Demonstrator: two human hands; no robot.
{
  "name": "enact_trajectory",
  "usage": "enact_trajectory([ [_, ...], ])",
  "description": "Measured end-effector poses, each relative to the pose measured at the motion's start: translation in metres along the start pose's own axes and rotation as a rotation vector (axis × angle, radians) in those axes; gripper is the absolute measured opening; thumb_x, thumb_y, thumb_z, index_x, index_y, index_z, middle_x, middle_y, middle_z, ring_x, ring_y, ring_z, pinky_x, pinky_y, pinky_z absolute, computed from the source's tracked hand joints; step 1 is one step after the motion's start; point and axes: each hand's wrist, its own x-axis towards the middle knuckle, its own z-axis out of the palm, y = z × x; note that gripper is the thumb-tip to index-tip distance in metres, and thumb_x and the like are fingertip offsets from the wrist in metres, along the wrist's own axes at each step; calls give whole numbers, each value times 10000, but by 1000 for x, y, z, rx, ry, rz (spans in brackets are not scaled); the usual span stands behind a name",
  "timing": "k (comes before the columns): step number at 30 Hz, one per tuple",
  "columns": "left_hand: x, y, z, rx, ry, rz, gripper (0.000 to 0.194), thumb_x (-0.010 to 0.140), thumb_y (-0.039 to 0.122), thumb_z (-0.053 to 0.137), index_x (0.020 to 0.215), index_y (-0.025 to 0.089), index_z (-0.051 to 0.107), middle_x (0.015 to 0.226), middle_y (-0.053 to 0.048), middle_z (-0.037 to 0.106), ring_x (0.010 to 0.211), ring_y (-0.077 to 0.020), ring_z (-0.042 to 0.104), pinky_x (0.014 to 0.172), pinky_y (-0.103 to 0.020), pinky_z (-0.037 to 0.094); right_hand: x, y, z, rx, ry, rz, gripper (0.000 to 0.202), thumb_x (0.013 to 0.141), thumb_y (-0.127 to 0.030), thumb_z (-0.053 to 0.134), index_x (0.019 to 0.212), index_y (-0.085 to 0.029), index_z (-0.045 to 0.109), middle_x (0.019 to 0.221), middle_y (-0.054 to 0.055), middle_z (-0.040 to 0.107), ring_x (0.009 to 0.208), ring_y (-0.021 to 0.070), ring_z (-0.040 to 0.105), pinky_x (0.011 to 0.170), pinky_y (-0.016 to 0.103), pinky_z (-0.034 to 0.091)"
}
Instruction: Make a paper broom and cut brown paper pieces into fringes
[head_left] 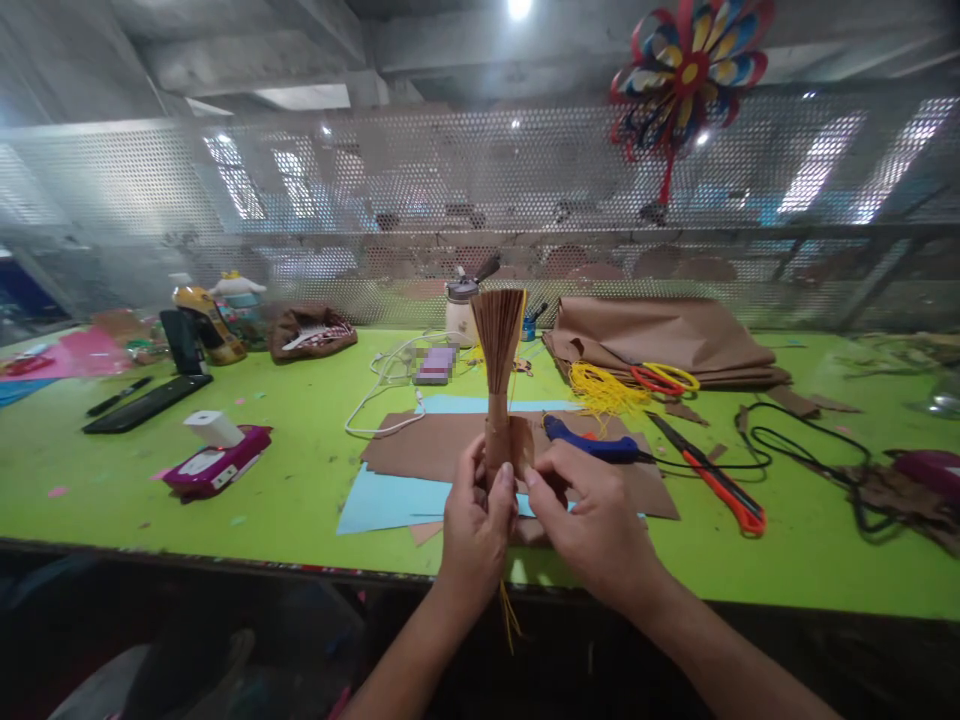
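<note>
My left hand (pixel 476 510) is closed around the lower part of a pleated brown paper fan (pixel 496 340), which stands upright with its folds spreading at the top. A flap of a brown paper strip (pixel 520 442) sticks out to the right of the fan's narrow wrapped stem. My right hand (pixel 589 510) pinches at the lower edge of this strip with thumb and forefinger. Yellow string (pixel 509 612) hangs below my left hand, and more runs up along the fan. Beneath lie brown paper sheets (pixel 420 447) and light blue paper (pixel 390 500).
Right of my hands are a blue-handled glue gun (pixel 592 443) with a black cord, a red-and-black cutter (pixel 720 490), scissors (pixel 667 378) and a yellow string bundle (pixel 606 388). Folded brown paper (pixel 660 340) lies behind. Leftward are a purple power strip (pixel 217 465) and black phone (pixel 150 403).
</note>
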Motion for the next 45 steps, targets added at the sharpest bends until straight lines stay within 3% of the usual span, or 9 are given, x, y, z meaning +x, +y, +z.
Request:
enact_trajectory([
  [4,2,-4,-3,226,42,104,361,850,370,399,1165,197,432,643,33,469,510,-80,408,489,-181,359,1,2,-1,23,-1,-13,184,795,-176,477,611,-162,479,560,-31,442,518,82,414,518,222,320],
  [7,4,-7,-4,329,54,159,361,863,355,373,1177,193,447,747,-1,530,620,-103,474,584,-202,394,1,2,-1,30,-13,-23,188,799,-173,472,611,-164,472,558,-34,436,516,82,407,519,224,316],
  [12,7,-11,-4,354,73,199,372,870,321,364,1205,180,441,938,-51,581,780,-138,530,712,-239,415,4,4,4,17,-68,-56,183,807,-167,463,625,-171,452,567,-35,429,521,89,402,508,232,305],
  [16,7,-7,-4,282,46,232,372,870,295,369,1216,186,448,1078,-68,568,941,-163,523,845,-272,385,10,6,5,55,-148,-184,149,811,-152,450,664,-170,470,722,19,496,718,134,477,656,268,378],
  [19,3,1,-4,169,-6,170,391,871,305,360,1231,182,451,1105,-69,568,981,-175,521,860,-272,386,15,7,1,163,-206,-261,115,807,-143,458,707,-171,508,818,43,519,816,149,494,735,293,402],
  [28,-2,13,-3,-31,-25,31,406,829,326,452,1194,161,518,1100,-65,592,986,-190,520,901,-291,376,12,7,-2,232,-175,-268,141,777,-99,456,664,-172,498,739,23,498,719,130,497,661,274,421],
  [36,-3,18,2,-466,-69,-180,482,742,295,593,1208,210,502,971,-42,628,789,-122,578,709,-220,454,6,11,-2,230,-135,-229,140,768,-100,466,660,-178,508,736,22,505,717,135,502,655,273,423],
  [40,-2,14,2,-421,-59,-175,477,726,303,610,1187,221,521,952,-43,636,778,-126,582,706,-228,461,3,12,-1,263,-84,-180,122,774,-112,467,694,-179,531,733,27,527,725,142,510,656,280,428],
  [45,-2,14,3,-207,-20,-64,424,762,308,563,1170,194,541,1106,-64,600,1055,-178,511,908,-281,389,2,10,1,266,-61,-170,121,769,-109,468,686,-177,525,732,27,514,715,140,503,643,278,426],
])
